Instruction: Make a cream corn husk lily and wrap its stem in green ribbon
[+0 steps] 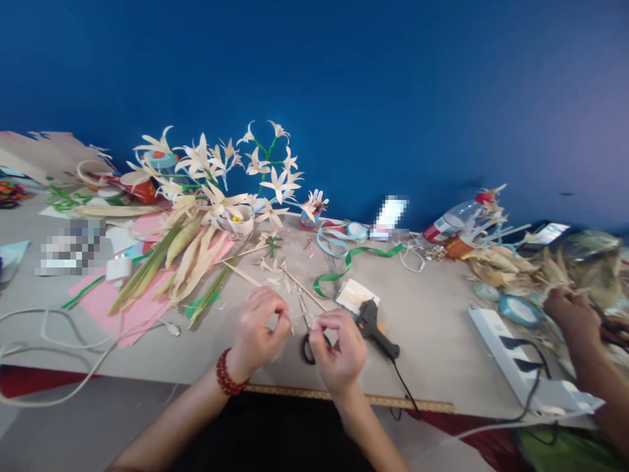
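My left hand (258, 328), with a red bead bracelet (230, 373) at its wrist, is held over the front of the table, thumb and fingertips pinched together. Across from it my right hand (341, 347) makes a similar pinch. Anything between the fingertips of either hand is too small to make out. Between the hands lie scissors (308, 347), partly covered by my right hand. Just right of that hand a black hot glue gun (376, 331) rests beside a white card (358, 295). Thin sticks (307, 290) and pale husk scraps (280, 275) lie beyond.
Husk flowers (221, 196) and corn husks (194, 265) fill the left side, over pink paper (105, 308). Green ribbon (348, 262) curls behind. At right are a power strip (511, 357) with cords and another person's hand (572, 314) among dry husks. A white cable (93, 367) loops at left.
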{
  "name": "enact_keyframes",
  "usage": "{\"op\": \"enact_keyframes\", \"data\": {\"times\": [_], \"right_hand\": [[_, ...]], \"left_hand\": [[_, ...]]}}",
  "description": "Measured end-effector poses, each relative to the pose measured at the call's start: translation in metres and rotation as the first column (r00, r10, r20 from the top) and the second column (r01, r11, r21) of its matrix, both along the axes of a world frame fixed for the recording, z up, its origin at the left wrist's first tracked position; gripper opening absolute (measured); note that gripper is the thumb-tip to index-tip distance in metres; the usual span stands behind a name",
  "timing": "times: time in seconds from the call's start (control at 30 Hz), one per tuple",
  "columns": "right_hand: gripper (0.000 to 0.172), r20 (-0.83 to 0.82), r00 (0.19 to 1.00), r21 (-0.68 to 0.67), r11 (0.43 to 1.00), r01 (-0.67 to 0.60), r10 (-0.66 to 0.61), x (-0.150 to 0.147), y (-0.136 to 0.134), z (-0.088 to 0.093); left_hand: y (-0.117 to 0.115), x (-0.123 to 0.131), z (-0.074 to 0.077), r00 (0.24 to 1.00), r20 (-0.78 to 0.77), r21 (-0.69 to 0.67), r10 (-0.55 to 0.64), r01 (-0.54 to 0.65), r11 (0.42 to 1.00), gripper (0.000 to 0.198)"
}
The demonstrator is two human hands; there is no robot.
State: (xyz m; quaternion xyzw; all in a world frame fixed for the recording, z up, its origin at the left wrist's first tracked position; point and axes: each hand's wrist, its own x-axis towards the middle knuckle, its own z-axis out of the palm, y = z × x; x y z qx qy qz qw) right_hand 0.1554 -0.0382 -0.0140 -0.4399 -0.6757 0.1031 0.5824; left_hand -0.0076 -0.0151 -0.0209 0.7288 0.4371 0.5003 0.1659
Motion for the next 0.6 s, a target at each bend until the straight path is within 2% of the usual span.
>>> {"op": "enact_keyframes", "data": {"times": [0.07, 0.2, 0.33, 0.43, 0.6], "right_hand": [[0.018, -0.028, 1.000, 0.000, 1.000, 0.012, -0.012, 0.003, 0.001, 0.001], [0.017, -0.005, 0.999, -0.015, 0.999, -0.032, 0.032, 0.002, 0.003, 0.002], [0.015, 0.016, 0.998, -0.030, 0.998, -0.057, 0.058, -0.004, 0.003, 0.002], [0.014, 0.040, 0.998, -0.011, 0.999, -0.039, 0.039, -0.005, 0.003, 0.002], [0.014, 0.044, 0.999, 0.004, 1.000, -0.011, 0.011, -0.003, 0.003, 0.000]], "left_hand": [[0.000, -0.005, -0.002, 0.999, 0.018, -0.024, 0.030, -0.030, 0.999, 0.012], [-0.002, -0.003, 0.009, 0.990, -0.009, -0.090, -0.138, 0.136, 0.987, 0.012], [-0.001, 0.009, 0.022, 0.982, -0.029, -0.058, -0.188, 0.186, 0.981, 0.010], [0.001, 0.012, 0.020, 0.987, -0.042, -0.021, -0.153, 0.152, 0.988, 0.013], [0.002, 0.005, 0.008, 0.998, -0.067, 0.033, -0.004, 0.006, 0.999, 0.012]]}}
